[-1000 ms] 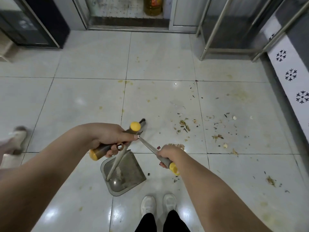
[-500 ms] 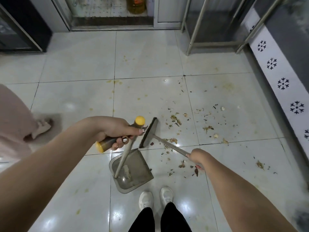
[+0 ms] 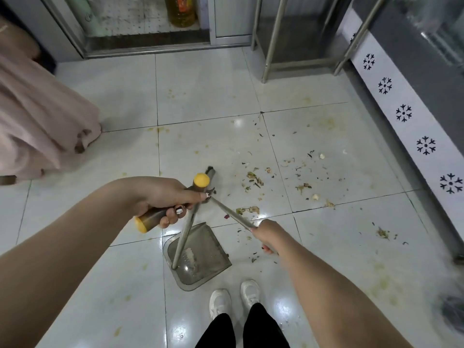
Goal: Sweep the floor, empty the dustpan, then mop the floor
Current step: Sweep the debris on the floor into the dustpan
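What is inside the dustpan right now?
The dustpan holds a small pale pile of sweepings near its back wall. Its metal handle pole, held by the left hand, crosses the tray and covers a thin strip of it.

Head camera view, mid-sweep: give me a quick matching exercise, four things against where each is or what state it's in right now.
Things:
1. dustpan
2. left hand
3. right hand
4. oil bottle

Places or states:
A. behind the doorway at the far end of the floor
B. closed around the broom's thin metal shaft
C. on the tile in front of the white shoes, a little dirt inside
D. gripping a dark handle with yellow end caps

Pairs: 1-C, 2-D, 3-B, 4-A
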Tool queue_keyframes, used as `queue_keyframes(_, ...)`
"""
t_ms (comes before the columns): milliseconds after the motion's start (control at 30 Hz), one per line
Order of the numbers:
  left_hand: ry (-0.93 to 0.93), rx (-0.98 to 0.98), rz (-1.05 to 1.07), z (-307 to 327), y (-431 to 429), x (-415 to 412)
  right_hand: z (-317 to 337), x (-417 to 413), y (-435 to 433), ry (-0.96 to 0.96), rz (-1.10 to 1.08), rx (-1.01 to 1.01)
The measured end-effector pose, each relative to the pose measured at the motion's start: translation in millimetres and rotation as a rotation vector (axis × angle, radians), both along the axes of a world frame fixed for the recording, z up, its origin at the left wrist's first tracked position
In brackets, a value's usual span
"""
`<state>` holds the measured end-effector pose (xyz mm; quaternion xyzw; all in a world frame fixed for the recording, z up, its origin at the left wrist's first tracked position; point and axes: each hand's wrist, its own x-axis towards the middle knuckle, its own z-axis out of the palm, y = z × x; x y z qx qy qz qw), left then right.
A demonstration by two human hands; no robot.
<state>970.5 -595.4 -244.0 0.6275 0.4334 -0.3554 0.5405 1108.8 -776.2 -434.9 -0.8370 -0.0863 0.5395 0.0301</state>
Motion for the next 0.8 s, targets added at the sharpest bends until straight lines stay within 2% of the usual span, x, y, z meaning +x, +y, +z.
queue_keyframes(133, 0.018, 0.004, -0.02, -0.8, 3.1, 2.6, -9.7, -10.1, 21.7, -0.08, 0.179, -0.007)
queue_keyframes(333, 0.029, 0.002, -0.066, -6.7, -7.7, 4.9, -13.7, 8.9, -21.2, -0.214, 0.249, -0.109)
queue_keyframes(533, 0.027, 0.019, -0.06, -3.0, -10.3, -4.6, 3.8, 40.4, -75.0, -0.273, 0.19, -0.238)
queue_keyframes(667, 0.013, 0.033, -0.075, 1.5, -12.8, -13.8, 18.6, 49.9, -91.2, -0.331, 0.147, -0.235)
queue_keyframes(800, 0.01, 0.037, -0.09, 4.6, -13.8, -21.5, 30.2, 45.2, -99.0, -0.297, 0.093, -0.225)
